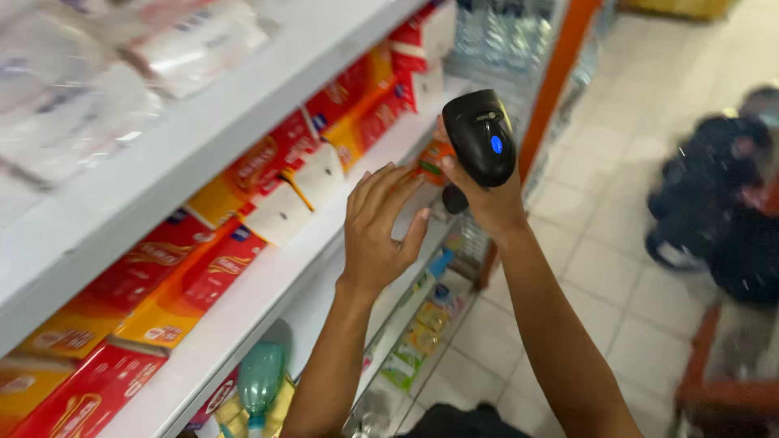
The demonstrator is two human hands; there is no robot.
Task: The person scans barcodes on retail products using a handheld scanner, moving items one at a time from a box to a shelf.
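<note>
My right hand grips a black handheld scanner with a lit blue dot, held up in front of the shelves. My left hand is raised beside it, fingers wrapped round a small orange and white box that is mostly hidden behind the hand and scanner. Both hands hover just off the edge of a white shelf stocked with red and yellow cartons.
White plastic-wrapped packs fill the upper shelf. Green bottles and small packets stand on lower shelves. An orange upright ends the shelving. Another person, blurred, crouches on the tiled floor at right beside an orange frame.
</note>
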